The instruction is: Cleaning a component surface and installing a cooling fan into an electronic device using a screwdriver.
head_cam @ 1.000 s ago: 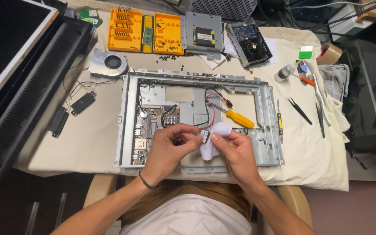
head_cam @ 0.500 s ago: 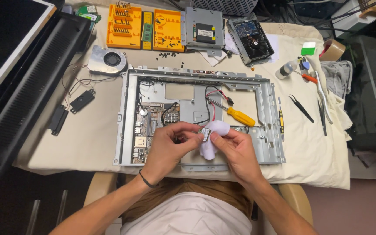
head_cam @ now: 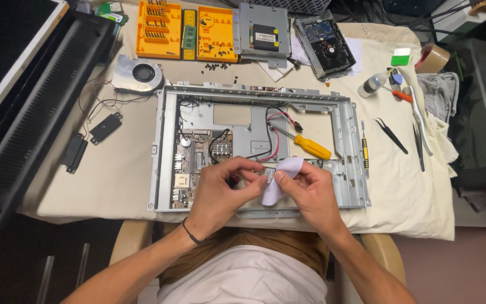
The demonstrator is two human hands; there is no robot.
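My left hand (head_cam: pixel 220 191) pinched a small flat chip card (head_cam: pixel 267 175) by its edges, and my right hand (head_cam: pixel 310 194) pressed a soft white wipe (head_cam: pixel 279 180) against it. Both sets of fingers were closed on these two things, held just above the near edge of the big metal frame (head_cam: pixel 344 121) on the tabletop (head_cam: pixel 113 169).

I judged the little card to be light, stiff and easy to break — so the edges were the best place to hold it, not the flat faces. The wipe looked thin and floppy, and it would bend any way I squeezed it.

The frame was like a shallow tray. Inside it lay a green circuit board (head_cam: pixel 195 163), some red and black wires (head_cam: pixel 271 141), and a yellow screwdriver (head_cam: pixel 312 147).

At the far side sat an orange tool tray (head_cam: pixel 217 31) — it held rows of small bits, with a green memory stick (head_cam: pixel 188 36) in its middle slot. Tiny black screws (head_cam: pixel 216 66) lay loose just beside it. A round fan (head_cam: pixel 142 73) rested near the frame's far left corner.
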